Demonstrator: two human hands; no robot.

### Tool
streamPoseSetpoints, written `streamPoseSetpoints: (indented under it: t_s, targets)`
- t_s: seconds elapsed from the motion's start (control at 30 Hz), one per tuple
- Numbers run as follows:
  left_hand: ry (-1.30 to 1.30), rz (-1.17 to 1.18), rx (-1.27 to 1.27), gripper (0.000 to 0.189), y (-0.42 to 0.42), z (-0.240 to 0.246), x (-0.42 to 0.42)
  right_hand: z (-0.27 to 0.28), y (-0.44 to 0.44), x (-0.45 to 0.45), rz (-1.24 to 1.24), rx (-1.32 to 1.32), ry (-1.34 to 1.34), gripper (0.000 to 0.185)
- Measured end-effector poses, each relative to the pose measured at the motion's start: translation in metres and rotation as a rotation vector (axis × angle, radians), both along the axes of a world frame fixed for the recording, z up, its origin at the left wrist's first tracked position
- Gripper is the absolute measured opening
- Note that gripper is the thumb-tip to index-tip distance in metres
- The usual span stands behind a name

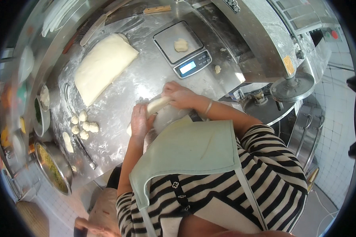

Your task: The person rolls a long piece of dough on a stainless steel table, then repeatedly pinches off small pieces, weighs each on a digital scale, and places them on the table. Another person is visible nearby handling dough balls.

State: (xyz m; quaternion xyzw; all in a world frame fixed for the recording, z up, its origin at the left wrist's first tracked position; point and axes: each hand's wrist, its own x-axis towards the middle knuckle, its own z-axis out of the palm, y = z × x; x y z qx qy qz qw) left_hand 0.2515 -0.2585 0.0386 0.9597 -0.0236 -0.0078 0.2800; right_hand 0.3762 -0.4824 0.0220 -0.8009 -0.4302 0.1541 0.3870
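Observation:
A thick rope of dough [158,105] lies on the floured steel worktop [118,89] close to my apron. Near its lower left end, my left hand [140,120] wraps over it, thumb on the near side. My right hand [179,95] holds the upper right end with curled fingers, which hide that tip. Beyond my hands stands a digital scale [182,49] with a lit display. One small dough piece [181,45] rests on its pan. To the left, a large slab of dough [105,66] lies flat on the flour.
Several small dough balls [84,126] and a thin rolling pin [85,152] lie at left. A steel bowl of chopped filling [55,169] is at the worktop's left edge. A machine [261,38] stands at right. Another person's hand [92,227] shows at lower left.

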Motion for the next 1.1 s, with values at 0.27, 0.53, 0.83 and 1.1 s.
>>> streamPoseSetpoints:
  t_s: [0.27,0.53,0.83,1.1]
  targets:
    - [-0.068,-0.067,-0.077,0.049,-0.025,0.003,0.021,0.008,-0.142,0.036,-0.755,-0.203,-0.252,0.027]
    - [0.139,0.097,-0.635,0.039,-0.052,0.021,0.050,0.041,-0.093,0.017,-0.517,0.053,0.136,0.020]
    - [0.685,0.275,-1.448,0.025,-0.066,0.033,0.062,0.079,-0.025,-0.004,-0.301,0.114,0.374,0.022]
    - [0.610,0.425,-1.486,0.016,-0.070,0.041,0.056,0.079,-0.022,0.005,-0.119,-0.073,0.192,0.025]
